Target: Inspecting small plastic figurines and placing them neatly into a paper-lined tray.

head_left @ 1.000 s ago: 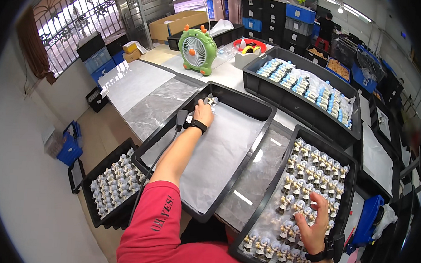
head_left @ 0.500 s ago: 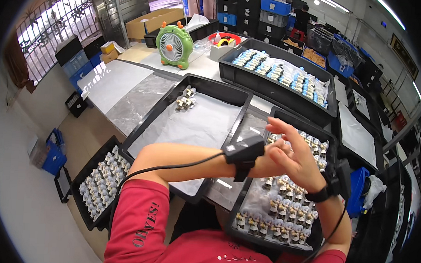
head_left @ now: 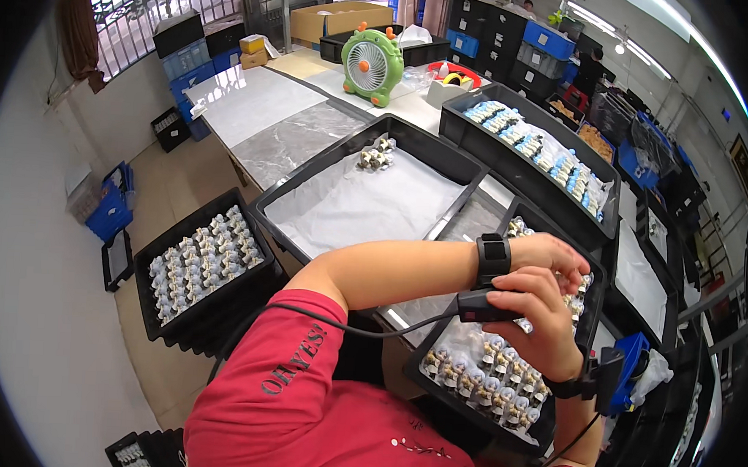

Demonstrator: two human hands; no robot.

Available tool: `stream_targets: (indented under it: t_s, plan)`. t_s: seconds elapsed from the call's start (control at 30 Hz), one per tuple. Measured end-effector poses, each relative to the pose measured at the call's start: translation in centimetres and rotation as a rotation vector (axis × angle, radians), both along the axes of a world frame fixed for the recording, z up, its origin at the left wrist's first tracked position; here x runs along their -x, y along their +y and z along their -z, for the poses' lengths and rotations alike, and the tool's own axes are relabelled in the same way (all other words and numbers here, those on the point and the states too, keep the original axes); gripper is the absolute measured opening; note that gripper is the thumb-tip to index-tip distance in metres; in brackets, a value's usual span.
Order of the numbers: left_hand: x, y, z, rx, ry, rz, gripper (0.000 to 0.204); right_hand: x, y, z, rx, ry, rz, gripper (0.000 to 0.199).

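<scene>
From my end, the right hand (head_left: 543,314), at four o'clock, pinches the box (head_left: 474,306) by the left wrist, probably to steady it. At three, the left hand (head_left: 550,255) bends its fingers above the near tray (head_left: 458,403); whether they hold anything, I cannot tell. Figures (head_left: 489,383) fill that tray in rows, likely to stay separate; a cluster (head_left: 376,155) sits at twelve on paper (head_left: 384,196), presumably against scuffs.
</scene>
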State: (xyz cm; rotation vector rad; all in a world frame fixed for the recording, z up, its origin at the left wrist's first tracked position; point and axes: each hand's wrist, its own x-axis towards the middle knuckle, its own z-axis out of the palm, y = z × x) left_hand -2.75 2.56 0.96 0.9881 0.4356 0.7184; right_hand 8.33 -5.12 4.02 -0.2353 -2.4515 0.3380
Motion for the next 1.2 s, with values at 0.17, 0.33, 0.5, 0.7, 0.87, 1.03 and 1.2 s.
stream_targets:
  t_s: [0.17, 0.33, 0.5, 0.7, 0.87, 1.03, 1.2]
  plan:
    - [0.0, 1.4, 0.7, 0.144, -0.177, -0.064, 0.020, -0.6, -0.3, 3.2, -0.077, 0.037, 0.083, 0.035]
    - [-1.1, 1.2, 1.9, -0.563, 0.338, -0.560, 0.017, -0.7, -0.9, 4.5, -0.011, 0.022, 0.081, 0.035]
    - [-1.2, 0.6, 3.1, -0.162, 0.105, -0.357, 0.019, -2.4, -0.9, 4.8, 0.060, 0.036, 0.098, 0.035]
    - [2.5, -3.3, 4.0, 0.173, 0.114, -0.101, 0.020, -6.6, 1.2, 6.1, 0.452, 0.107, 0.502, 0.021]
    - [3.5, -2.2, 6.7, 0.084, 0.195, -0.172, 0.021, -6.2, 2.8, 10.2, 0.440, -0.169, 0.501, 0.035]
    - [3.8, -2.4, 7.3, 0.113, 0.247, -0.268, 0.024, -3.5, 4.2, 12.2, 0.208, -0.460, 0.688, 0.070]
    - [3.5, -4.4, 7.6, 0.004, 0.229, -0.238, 0.033, -3.3, 4.5, 12.9, 0.232, -0.471, 0.684, 0.070]
